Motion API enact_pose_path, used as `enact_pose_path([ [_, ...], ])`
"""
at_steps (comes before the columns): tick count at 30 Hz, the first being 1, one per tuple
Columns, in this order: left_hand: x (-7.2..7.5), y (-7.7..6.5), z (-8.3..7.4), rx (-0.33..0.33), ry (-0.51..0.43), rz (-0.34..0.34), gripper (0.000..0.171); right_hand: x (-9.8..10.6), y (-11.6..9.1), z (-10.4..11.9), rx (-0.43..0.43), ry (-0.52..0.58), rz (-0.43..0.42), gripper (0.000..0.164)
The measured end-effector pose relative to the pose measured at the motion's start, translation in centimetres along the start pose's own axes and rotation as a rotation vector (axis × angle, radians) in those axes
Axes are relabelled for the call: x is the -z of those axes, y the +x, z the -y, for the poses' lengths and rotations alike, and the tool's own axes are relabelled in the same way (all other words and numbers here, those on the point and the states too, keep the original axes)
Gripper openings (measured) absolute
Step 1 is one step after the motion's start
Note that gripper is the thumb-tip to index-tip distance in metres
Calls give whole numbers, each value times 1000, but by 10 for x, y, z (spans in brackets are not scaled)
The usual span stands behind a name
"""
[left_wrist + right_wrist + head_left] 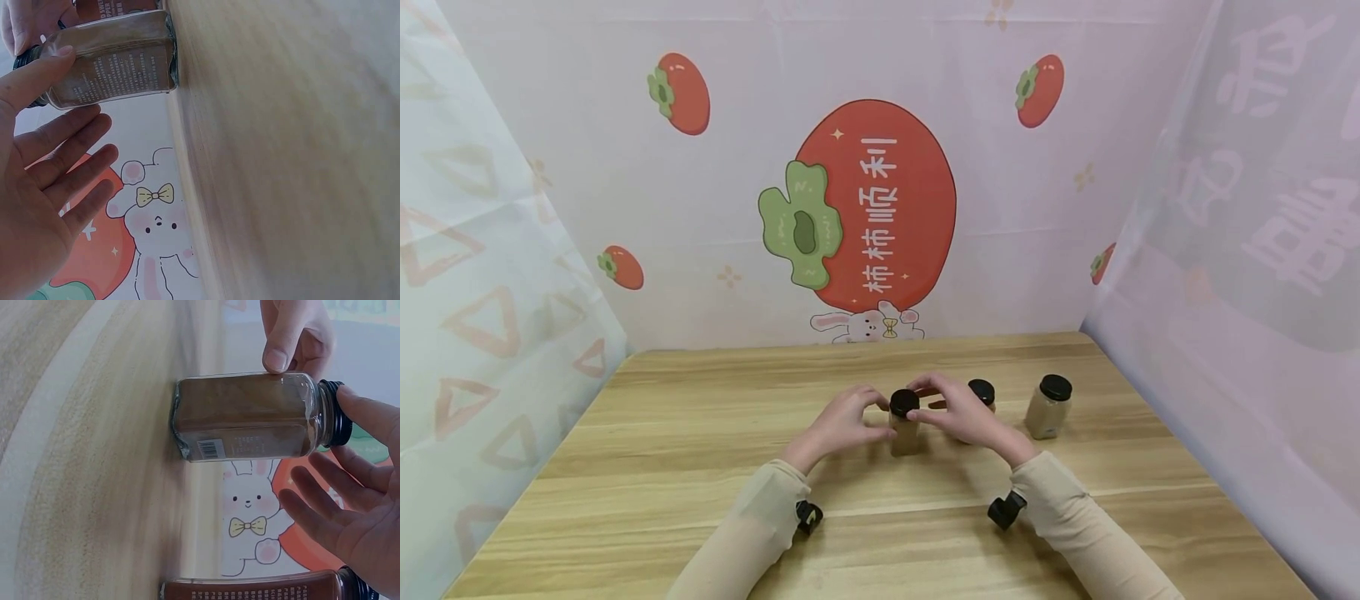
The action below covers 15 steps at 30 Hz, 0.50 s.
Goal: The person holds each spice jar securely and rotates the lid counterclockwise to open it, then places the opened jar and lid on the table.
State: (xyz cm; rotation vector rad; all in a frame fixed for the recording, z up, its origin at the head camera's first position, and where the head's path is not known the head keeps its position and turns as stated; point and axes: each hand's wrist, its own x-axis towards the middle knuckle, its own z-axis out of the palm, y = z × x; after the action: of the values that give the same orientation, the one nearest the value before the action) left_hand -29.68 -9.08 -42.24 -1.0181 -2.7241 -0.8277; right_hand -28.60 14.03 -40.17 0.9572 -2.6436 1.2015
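Observation:
A square glass spice jar (906, 435) with brown powder and a black screw lid (340, 414) stands upright on the wooden table between both hands. My left hand (846, 422) holds the jar's left side near the top, its thumb on the glass and its other fingers fairly straight in the left wrist view. At the lid, my right hand (958, 410) pinches with thumb and forefinger, the remaining fingers spread loosely. Partly hidden behind the right hand is a second black-lidded jar (982, 392), showing reddish-brown contents (250, 590) in the right wrist view.
Farther right stands a third spice jar (1047, 408) with paler powder. The wooden table (700, 433) is enclosed at the back and sides by printed cloth (737, 167). A black wrist camera (1007, 510) sits on the right sleeve, another (808, 517) on the left.

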Motion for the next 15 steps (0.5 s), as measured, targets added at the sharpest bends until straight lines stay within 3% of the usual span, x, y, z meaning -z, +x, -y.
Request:
enact_pose_path([
  [15,2,-1,-3,20,34,8,41,6,-1,-1,72,14,111,38],
])
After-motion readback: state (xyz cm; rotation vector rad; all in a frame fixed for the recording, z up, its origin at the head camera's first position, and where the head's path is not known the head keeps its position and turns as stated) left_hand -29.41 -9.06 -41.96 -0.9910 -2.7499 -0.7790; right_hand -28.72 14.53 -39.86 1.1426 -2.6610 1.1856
